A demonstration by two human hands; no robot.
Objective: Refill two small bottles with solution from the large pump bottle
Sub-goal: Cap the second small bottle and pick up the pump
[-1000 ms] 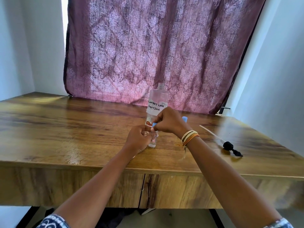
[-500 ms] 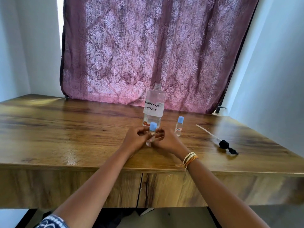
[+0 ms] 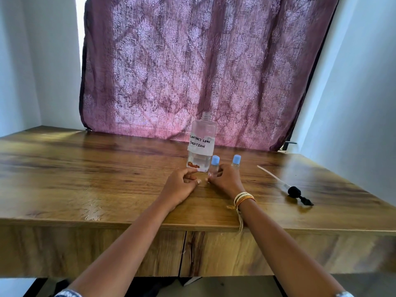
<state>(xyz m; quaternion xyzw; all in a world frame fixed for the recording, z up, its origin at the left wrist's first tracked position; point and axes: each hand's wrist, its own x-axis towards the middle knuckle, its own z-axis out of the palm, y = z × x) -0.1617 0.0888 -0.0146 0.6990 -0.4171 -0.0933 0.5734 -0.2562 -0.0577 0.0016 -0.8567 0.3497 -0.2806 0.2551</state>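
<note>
On the brown wooden counter, the right hand seemingly pinches a small clear blue-capped bottle; the left hand's grip is loosely curled, holding nothing.

Soft backlit daylight — wide-angle edges

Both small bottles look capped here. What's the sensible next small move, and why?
Probably the right hand lets go of the near small bottle and reaches for the pump head lying on the table, since both blue caps are on and the large bottle stands open-necked.
</note>
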